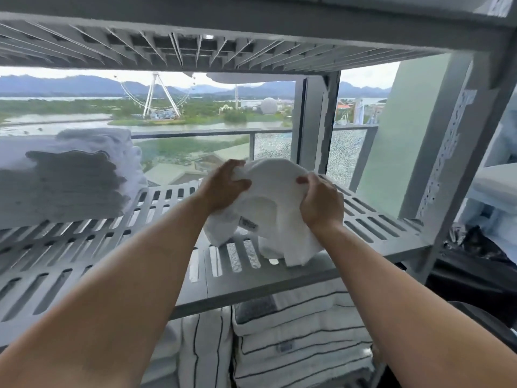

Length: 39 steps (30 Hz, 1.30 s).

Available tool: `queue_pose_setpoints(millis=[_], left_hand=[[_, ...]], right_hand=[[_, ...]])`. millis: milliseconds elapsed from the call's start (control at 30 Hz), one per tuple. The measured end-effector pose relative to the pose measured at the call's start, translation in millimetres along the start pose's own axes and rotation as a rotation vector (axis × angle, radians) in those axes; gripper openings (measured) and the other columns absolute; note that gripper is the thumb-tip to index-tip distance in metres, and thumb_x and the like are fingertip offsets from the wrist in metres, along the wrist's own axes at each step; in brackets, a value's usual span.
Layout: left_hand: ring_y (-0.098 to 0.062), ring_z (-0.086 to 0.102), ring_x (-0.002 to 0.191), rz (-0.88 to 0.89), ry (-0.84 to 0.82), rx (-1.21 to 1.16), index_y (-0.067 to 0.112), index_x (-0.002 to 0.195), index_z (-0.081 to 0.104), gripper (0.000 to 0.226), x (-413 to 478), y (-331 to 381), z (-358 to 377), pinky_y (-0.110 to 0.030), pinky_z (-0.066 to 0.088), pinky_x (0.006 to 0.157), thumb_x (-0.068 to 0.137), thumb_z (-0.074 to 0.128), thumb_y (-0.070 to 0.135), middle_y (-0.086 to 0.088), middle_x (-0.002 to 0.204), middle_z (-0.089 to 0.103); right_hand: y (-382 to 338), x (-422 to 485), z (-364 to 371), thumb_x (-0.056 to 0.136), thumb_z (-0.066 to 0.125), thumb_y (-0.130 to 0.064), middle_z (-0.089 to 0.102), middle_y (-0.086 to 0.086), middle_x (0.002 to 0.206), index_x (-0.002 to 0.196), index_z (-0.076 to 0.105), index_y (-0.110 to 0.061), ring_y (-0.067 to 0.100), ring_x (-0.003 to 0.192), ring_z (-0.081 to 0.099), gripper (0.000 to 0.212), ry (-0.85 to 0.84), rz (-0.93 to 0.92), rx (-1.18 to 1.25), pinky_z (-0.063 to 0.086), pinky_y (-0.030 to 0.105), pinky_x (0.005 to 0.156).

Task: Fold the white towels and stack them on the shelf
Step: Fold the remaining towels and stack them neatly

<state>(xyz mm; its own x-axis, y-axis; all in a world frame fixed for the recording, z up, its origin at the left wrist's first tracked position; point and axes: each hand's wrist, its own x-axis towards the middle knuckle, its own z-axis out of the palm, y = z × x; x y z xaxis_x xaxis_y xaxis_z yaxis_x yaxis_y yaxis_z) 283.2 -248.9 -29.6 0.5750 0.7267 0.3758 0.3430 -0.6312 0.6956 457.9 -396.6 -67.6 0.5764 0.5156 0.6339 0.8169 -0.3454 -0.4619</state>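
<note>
Both hands are bunched into the soft white terry towel point(275, 208), left hand point(223, 186) and right hand point(321, 204) gripping its top edge over the grey slatted plastic shelf point(372, 219). Looks mid-fold, maybe. Next: square it, then onto the folded stack point(64, 177) far left.

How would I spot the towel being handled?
Find the grey slatted shelf before the window. At its middle, left hand and right hand grip a plain white towel. Unlike the folded stack leftward and striped towels below, it is bunched.
</note>
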Motion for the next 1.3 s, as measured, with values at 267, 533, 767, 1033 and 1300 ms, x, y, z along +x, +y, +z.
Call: queue_pose_setpoints(millis=[267,533,767,1033,1300], left_hand=[[-0.015,0.062,0.067,-0.379,-0.647,-0.480,0.010,0.097,0.059,0.016,28.3,-31.0,-62.1,-0.024,0.050,0.062,0.104,0.046,0.014,-0.003,0.080,0.064],[-0.028,0.056,0.122,-0.196,-0.097,0.406,0.028,0.137,0.054,0.073,47.3,-67.1,-43.7,-0.041,0.046,0.103,0.072,0.083,0.044,-0.006,0.136,0.058],[-0.026,0.063,0.100,-0.073,-0.016,0.988,0.025,0.104,0.069,0.026,48.1,-29.5,-22.8,-0.035,0.050,0.075,0.097,0.056,0.046,-0.003,0.110,0.066],[-0.027,0.061,0.106,-0.280,-0.403,1.156,0.020,0.126,0.061,0.086,41.2,-23.3,4.6,-0.042,0.050,0.095,0.071,0.055,0.085,-0.004,0.118,0.064],[-0.028,0.060,0.107,-0.090,-0.161,1.278,0.010,0.130,0.053,0.054,24.6,-29.0,31.6,-0.043,0.050,0.090,0.095,0.053,0.051,-0.010,0.120,0.058]], right_hand=[[-5.3,40.4,42.0,0.093,0.042,-0.004,0.070,0.011,0.106,0.110,0.062,-0.023,0.030,0.104,0.058,0.033,0.074,-0.020,-0.236,0.035,0.042,0.091],[-7.0,48.4,95.6,0.088,0.046,-0.006,0.061,0.010,0.116,0.109,0.069,-0.019,0.032,0.110,0.051,0.034,-0.025,-0.132,-0.255,0.033,0.043,0.095],[-8.3,58.3,114.5,0.088,0.044,-0.056,0.056,0.008,0.134,0.109,0.074,-0.016,0.030,0.124,0.043,0.054,-0.288,-0.241,-0.267,0.028,0.049,0.107],[8.8,64.1,123.7,0.079,0.042,-0.081,0.029,0.010,0.159,0.147,0.043,-0.017,0.031,0.144,0.027,0.093,-0.557,-0.343,-0.179,0.019,0.052,0.120],[12.6,67.1,127.9,0.077,0.048,-0.081,0.027,0.010,0.162,0.151,0.035,-0.015,0.031,0.145,0.031,0.101,-0.621,-0.379,-0.151,0.025,0.052,0.119]])
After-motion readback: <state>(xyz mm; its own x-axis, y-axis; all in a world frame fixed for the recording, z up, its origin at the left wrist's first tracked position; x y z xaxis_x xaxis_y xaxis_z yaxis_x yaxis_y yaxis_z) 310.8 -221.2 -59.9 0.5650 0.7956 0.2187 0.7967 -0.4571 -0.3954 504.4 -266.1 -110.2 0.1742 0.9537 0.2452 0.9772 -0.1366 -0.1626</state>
